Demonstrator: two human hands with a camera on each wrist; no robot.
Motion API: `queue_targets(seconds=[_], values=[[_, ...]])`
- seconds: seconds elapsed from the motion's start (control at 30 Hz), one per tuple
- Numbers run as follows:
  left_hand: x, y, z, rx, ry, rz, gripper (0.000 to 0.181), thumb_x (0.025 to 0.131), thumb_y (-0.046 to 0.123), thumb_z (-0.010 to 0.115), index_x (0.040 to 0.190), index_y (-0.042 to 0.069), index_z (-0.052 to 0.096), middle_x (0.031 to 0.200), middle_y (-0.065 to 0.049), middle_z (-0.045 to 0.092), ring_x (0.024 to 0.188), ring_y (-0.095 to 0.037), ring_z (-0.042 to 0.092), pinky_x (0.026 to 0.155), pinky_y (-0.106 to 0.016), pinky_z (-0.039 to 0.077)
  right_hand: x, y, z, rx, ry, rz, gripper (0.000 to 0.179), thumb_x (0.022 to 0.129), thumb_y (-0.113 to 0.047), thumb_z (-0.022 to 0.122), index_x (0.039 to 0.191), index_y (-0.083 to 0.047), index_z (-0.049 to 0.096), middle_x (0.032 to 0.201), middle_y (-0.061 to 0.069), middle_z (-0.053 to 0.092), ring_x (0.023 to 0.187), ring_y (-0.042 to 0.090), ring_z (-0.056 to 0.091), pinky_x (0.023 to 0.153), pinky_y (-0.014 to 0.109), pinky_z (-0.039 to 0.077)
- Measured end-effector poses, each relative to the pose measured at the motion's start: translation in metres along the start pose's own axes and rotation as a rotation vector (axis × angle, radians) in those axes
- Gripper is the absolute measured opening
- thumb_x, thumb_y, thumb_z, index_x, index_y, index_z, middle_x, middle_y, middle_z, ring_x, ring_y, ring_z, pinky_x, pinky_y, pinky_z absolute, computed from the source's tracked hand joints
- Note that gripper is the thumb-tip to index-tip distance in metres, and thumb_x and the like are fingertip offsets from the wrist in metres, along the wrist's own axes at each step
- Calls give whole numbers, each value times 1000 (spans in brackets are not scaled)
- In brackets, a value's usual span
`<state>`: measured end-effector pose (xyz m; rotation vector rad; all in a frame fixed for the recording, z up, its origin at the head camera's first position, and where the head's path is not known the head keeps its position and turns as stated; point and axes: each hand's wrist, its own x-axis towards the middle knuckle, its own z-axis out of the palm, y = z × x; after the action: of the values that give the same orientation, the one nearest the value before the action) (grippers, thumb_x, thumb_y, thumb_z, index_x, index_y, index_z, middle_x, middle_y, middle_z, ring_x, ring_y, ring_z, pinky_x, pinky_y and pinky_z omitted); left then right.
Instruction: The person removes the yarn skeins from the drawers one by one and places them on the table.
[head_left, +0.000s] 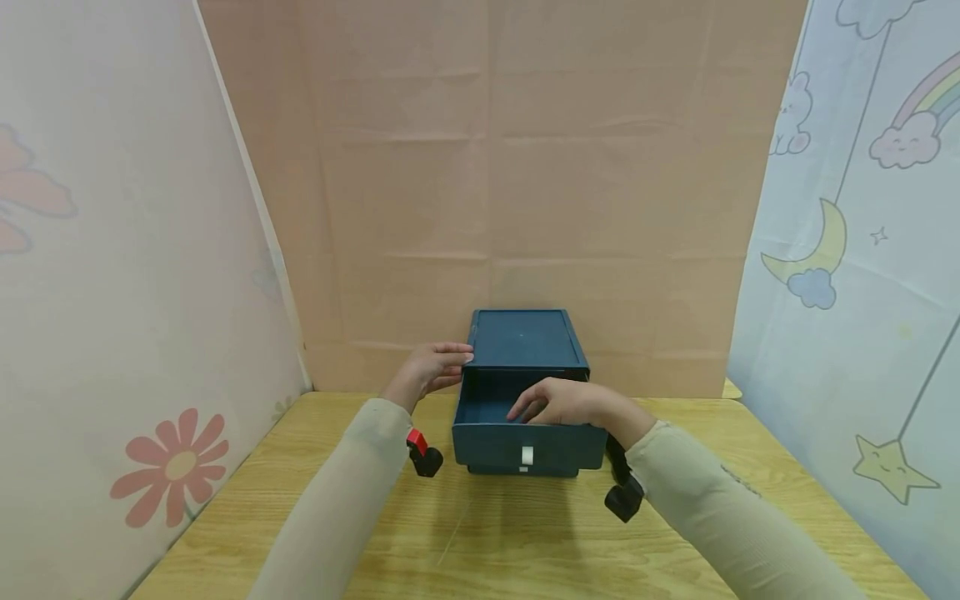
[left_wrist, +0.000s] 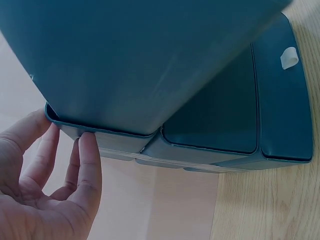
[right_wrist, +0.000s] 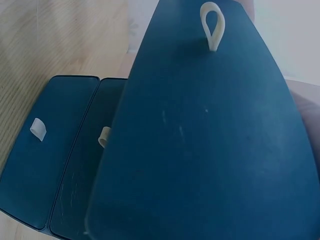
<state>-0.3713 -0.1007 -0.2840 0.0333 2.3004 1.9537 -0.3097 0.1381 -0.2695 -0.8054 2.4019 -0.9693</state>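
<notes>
A dark blue drawer cabinet [head_left: 525,337] stands on the table, its top drawer [head_left: 487,447] pulled out toward me. The drawer's front carries a white loop tab [head_left: 527,455]. My left hand [head_left: 431,367] is at the cabinet's left side; in the left wrist view the fingers [left_wrist: 89,155] touch the rim of the casing. My right hand [head_left: 573,402] reaches over the drawer front, fingers bent down into the drawer. The front hides part of those fingers, and no object shows among them. In the right wrist view the drawer front [right_wrist: 200,140] covers nearly everything.
Lower closed drawers [right_wrist: 47,155] with white tabs sit beneath the pulled-out one. Behind the cabinet rises a tan backdrop [head_left: 525,167]. Patterned cloth walls [head_left: 817,350] flank the wooden table [head_left: 510,533]. Black wrist cameras [head_left: 624,498] hang beside the drawer.
</notes>
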Motion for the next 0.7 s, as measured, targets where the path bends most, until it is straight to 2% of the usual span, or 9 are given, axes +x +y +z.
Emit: queue_targets(seconds=[0.27, 0.5, 0.7], values=[[1, 1, -1, 6, 1, -14, 26, 84, 22, 69, 109, 14, 68, 108, -7, 61, 89, -21, 57, 86, -32, 51, 4, -3, -2, -29, -57, 21, 23, 91, -9, 57, 113, -9, 64, 118, 7, 60, 106, 21, 57, 87, 38, 48], [4, 1, -3, 11, -4, -13, 27, 83, 21, 69, 109, 15, 67, 110, -7, 60, 92, -23, 57, 83, -30, 52, 9, -2, -3, -23, -74, 15, 25, 92, -3, 51, 114, -9, 63, 131, 10, 49, 118, 29, 49, 96, 45, 42], [8, 1, -5, 25, -8, -5, 27, 84, 22, 69, 110, 15, 67, 111, -8, 60, 93, -23, 57, 84, -30, 51, 13, -1, -3, -9, -57, 23, 26, 93, -1, 49, 112, -11, 64, 133, 10, 47, 119, 30, 48, 98, 47, 40]])
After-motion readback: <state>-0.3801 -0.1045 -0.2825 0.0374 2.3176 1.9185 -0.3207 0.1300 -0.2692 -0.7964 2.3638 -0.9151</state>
